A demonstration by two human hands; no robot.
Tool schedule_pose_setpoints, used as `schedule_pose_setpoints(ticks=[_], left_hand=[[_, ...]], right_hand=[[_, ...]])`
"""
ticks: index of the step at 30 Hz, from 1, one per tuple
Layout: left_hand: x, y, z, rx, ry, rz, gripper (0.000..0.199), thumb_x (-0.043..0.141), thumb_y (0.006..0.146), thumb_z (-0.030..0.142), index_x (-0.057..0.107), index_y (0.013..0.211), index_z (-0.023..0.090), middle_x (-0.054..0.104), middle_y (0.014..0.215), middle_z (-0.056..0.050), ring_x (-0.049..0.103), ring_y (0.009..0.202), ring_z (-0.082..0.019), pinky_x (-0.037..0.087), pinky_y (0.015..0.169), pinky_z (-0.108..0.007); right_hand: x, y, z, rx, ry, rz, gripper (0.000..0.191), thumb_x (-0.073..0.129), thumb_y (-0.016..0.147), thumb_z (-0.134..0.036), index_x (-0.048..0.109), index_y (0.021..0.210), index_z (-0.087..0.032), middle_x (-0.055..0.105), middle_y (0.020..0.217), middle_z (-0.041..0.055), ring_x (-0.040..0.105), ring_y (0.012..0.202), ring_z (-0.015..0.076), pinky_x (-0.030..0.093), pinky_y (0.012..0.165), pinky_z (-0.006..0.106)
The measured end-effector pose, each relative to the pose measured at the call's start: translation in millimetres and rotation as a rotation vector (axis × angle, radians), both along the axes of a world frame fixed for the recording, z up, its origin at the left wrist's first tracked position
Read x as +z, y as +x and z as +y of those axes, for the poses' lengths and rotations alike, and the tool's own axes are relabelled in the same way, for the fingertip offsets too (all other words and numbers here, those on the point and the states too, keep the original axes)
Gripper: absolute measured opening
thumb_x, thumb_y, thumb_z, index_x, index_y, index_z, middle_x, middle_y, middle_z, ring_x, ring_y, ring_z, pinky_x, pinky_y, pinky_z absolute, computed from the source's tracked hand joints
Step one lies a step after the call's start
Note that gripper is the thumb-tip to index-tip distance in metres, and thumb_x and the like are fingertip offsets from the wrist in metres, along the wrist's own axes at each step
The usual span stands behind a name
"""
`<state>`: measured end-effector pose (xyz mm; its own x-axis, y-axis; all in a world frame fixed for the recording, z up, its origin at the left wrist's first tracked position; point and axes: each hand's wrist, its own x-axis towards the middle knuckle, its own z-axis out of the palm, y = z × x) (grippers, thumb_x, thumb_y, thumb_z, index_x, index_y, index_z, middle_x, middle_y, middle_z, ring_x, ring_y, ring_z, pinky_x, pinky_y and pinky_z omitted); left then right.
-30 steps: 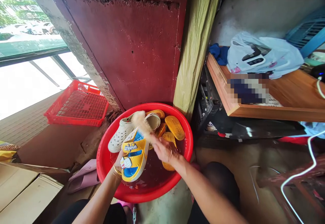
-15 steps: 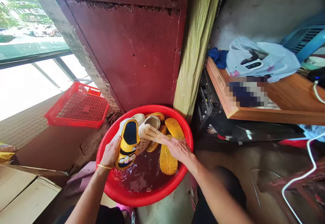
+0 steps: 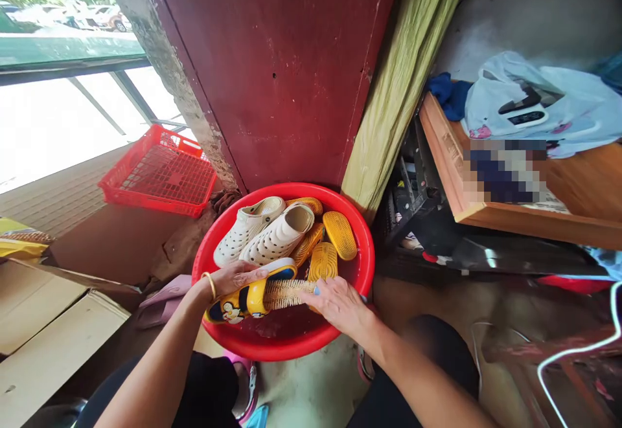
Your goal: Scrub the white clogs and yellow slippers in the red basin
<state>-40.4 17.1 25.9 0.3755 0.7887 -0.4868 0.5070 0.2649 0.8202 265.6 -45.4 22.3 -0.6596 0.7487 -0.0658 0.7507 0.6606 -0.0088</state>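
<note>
My left hand (image 3: 240, 278) is closed round a yellow clog (image 3: 243, 302) with a cartoon figure on its front, tilted over the near side of a red basin (image 3: 284, 349). In my right hand (image 3: 337, 302) is a scrubbing brush (image 3: 286, 293) with pale bristles, its head against the open heel side of the clog. Behind them two white clogs (image 3: 276, 234) with holes lie in the basin. Several yellow slippers (image 3: 340, 235) lie sole up at its right side. Dark water shows beneath the brush.
A red plastic crate (image 3: 160, 172) stands at the left, above cardboard boxes (image 3: 43, 331). Pink slippers (image 3: 165, 298) lie left of the basin. Behind is a dark red door (image 3: 282, 104). At right, a wooden tray (image 3: 573, 185) holds a plastic bag (image 3: 539, 101).
The yellow clog has turned from upright to lying lengthwise, lower in the basin. The brush has moved down and left from the white clogs to the yellow clog. The view has shifted.
</note>
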Motion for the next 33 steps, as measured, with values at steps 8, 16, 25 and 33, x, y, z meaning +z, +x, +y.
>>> schedule_pose_setpoints(ticks=[8,16,25,33], left_hand=[[-22.5,42,10,-0.161,0.209,0.143,0.052,0.059,0.077,0.071,0.074,0.064,0.022,0.061,0.051,-0.002,0.052,0.049,-0.018,0.041,0.051,-0.029],[15.7,14,5,0.243,0.627,0.074,0.057,0.057,0.086,0.066,0.075,0.117,0.022,0.08,0.097,-0.01,0.072,0.094,-0.028,0.054,0.083,-0.035],[-10.4,75,-12,0.585,0.199,-0.852,0.081,0.082,0.068,0.06,0.064,0.132,0.015,0.075,0.121,-0.015,0.07,0.113,-0.035,0.059,0.096,-0.044],[2.7,61,14,0.883,0.207,-0.919,0.083,0.059,0.082,0.074,0.056,0.139,0.014,0.074,0.125,-0.013,0.069,0.115,-0.033,0.061,0.093,-0.042]], right_hand=[[-35.7,-25,-10,0.08,0.115,0.098,0.039,0.043,0.107,-0.023,0.06,0.136,-0.041,0.062,0.097,0.0056,0.057,0.084,0.0183,0.044,0.073,0.029],[-55.4,-5,14,-0.034,0.02,0.376,0.044,0.047,0.104,-0.023,0.058,0.143,-0.039,0.066,0.092,0.0034,0.063,0.079,0.0161,0.051,0.072,0.025],[-29.0,-47,31,-0.137,-0.277,1.068,0.049,0.05,0.098,-0.026,0.056,0.146,-0.026,0.066,0.139,0.0052,0.063,0.126,0.0213,0.05,0.11,0.038],[6.2,-32,15,-0.057,-0.303,0.607,0.056,0.046,0.097,-0.02,0.047,0.153,-0.027,0.07,0.131,0.0068,0.067,0.114,0.0218,0.054,0.1,0.035]])
